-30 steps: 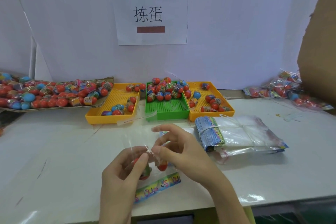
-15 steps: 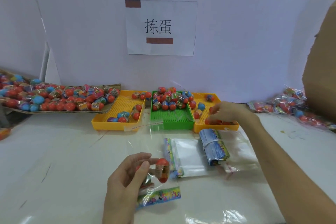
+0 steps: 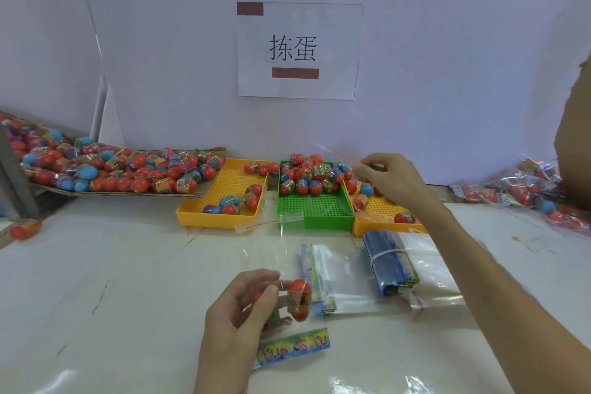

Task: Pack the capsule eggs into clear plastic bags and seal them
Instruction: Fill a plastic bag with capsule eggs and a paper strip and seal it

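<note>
Head view. White glossy table (image 3: 96, 281) set against a pale wall bearing a printed paper sign (image 3: 300, 50). Near the front edge, the left hand (image 3: 238, 313) pinches a clear plastic bag (image 3: 287, 281) holding capsule eggs (image 3: 299, 299); the visible egg stands upright, long axis vertical, red cap up. Just right lie a loose bag (image 3: 339, 278) and a banded bag stack (image 3: 391, 262). Toward the far edge, a left yellow tray (image 3: 204, 214) holds a few eggs, a green tray (image 3: 319, 211) a heap, a right yellow tray (image 3: 377, 221) several. The right hand (image 3: 388, 177) reaches over the right tray, fingers curled on an egg (image 3: 379, 167). A cardboard sheet (image 3: 128, 192) at the far left corner carries many eggs; filled bags (image 3: 524, 189) lie far right.
</note>
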Tool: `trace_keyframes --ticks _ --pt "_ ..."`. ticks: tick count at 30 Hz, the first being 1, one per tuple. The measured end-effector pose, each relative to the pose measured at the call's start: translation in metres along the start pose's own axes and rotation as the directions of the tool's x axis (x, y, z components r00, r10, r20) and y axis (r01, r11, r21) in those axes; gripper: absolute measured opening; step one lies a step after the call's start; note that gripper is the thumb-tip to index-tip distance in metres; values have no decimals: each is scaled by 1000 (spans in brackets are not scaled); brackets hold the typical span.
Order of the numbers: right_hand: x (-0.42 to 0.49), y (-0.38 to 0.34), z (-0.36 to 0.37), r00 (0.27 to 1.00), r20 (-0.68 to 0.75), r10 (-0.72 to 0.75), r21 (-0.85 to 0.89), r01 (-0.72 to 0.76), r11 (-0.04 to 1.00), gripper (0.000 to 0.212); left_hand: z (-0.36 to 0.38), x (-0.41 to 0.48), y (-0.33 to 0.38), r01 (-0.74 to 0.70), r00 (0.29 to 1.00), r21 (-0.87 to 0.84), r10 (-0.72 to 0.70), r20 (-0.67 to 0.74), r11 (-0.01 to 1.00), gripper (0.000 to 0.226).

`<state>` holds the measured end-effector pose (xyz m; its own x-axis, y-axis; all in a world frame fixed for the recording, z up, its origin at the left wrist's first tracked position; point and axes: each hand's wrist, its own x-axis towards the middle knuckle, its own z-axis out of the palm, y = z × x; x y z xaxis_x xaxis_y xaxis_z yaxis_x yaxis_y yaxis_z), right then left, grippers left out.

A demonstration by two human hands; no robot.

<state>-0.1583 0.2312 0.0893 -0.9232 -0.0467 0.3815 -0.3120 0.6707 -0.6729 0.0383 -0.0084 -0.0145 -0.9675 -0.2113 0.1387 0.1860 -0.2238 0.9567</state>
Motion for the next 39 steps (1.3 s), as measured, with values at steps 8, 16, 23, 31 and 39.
trace_keyframes --ticks 8,16,23,31,39 --pt "-47 -84 -8 914 229 -334 425 215 879 13 2 -3 3 20 1000 51 -21 10 999 18" --pt "-70 -100 16 818 357 -451 317 348 882 15 3 -4 7 35 998 119 -41 51 992 25" --pt "-74 -96 26 806 378 -456 284 368 886 22 3 -4 7 12 998 137 -20 55 991 30" --pt "-77 -94 25 806 365 -467 299 373 878 16 2 -4 6 3 999 115 -7 31 993 31" --pt "-78 -96 17 836 302 -459 323 363 874 22 1 -3 4 -12 999 116 8 32 993 34"
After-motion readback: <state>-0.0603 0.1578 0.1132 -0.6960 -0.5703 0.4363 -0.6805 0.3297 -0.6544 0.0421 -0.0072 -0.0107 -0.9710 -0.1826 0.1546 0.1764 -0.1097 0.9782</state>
